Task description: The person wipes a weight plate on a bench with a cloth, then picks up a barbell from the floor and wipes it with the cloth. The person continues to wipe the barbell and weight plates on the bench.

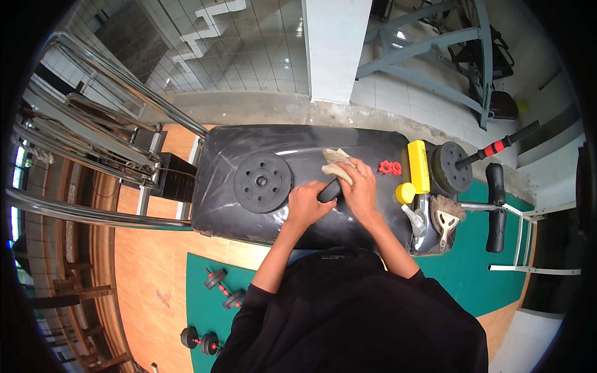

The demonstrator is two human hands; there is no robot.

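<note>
Both hands meet over a black padded bench (pixel 308 144). My left hand (pixel 308 205) grips one side of a small black weight plate (pixel 330 190), seen nearly edge-on. Pressed against the plate's far side is a cream cloth (pixel 336 161), bunched in my right hand (pixel 358 186). The fingers hide part of the plate and the cloth. A larger black weight plate (pixel 262 182) lies flat to the left. Two red star-shaped collar nuts (pixel 390 167) rest to the right of my right hand.
Right of the nuts are a yellow box (pixel 418 167), a yellow round container (pixel 405 192), a clear bottle (pixel 414 221), a brush (pixel 447 224) and a dumbbell bar (pixel 496 147) standing in plates (pixel 451 168). Assembled dumbbells (pixel 199 341) lie on the green mat (pixel 205 298). Machine rails (pixel 107 212) flank the left.
</note>
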